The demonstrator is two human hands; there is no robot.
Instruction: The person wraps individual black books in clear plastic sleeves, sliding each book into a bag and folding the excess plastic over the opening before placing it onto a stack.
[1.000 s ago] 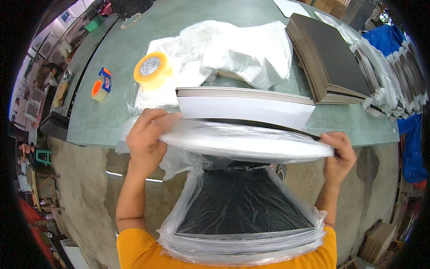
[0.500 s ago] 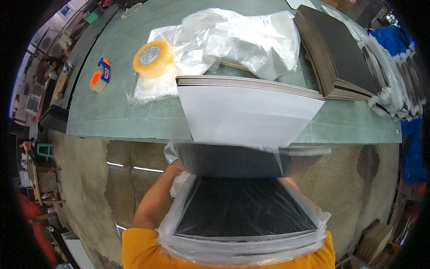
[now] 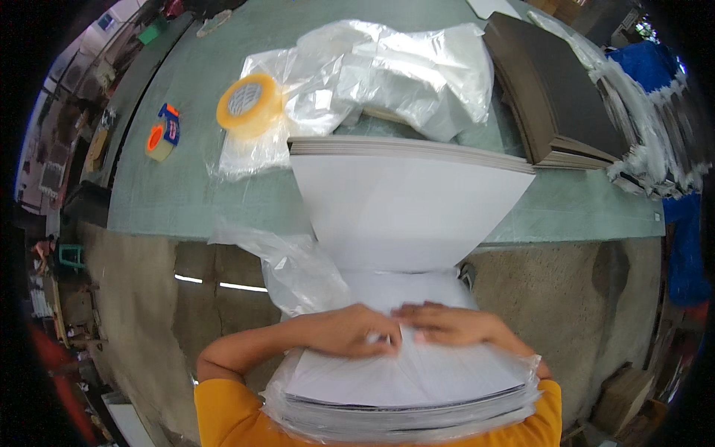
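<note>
A stack of flat boards wrapped in a clear plastic bag (image 3: 413, 428) lies against my body, its white face (image 3: 447, 376) up. Loose plastic from the bag (image 3: 302, 272) sticks out beyond my left hand. My left hand (image 3: 354, 330) rests on top of the bundle, fingers curled toward the thumb, seemingly pinching the plastic. My right hand (image 3: 450, 325) lies nearly flat beside it, fingers stretched toward the left hand and slightly blurred. Just beyond, a stack of white-faced boards (image 3: 410, 201) overhangs the near table edge.
The green table (image 3: 201, 194) holds a roll of clear tape (image 3: 249, 106), a tape dispenser (image 3: 163, 134) and crumpled clear plastic bags (image 3: 410, 71). Dark boards (image 3: 555, 82) are stacked at the right, with plastic-wrapped bundles (image 3: 655, 119) beyond them. A green stool (image 3: 71, 256) stands far left.
The wrapped bundle showed a black face and now shows a white one. Both hands, mostly hidden before, now lie on top of it. A dark, plastic-covered panel above it is gone from view.
</note>
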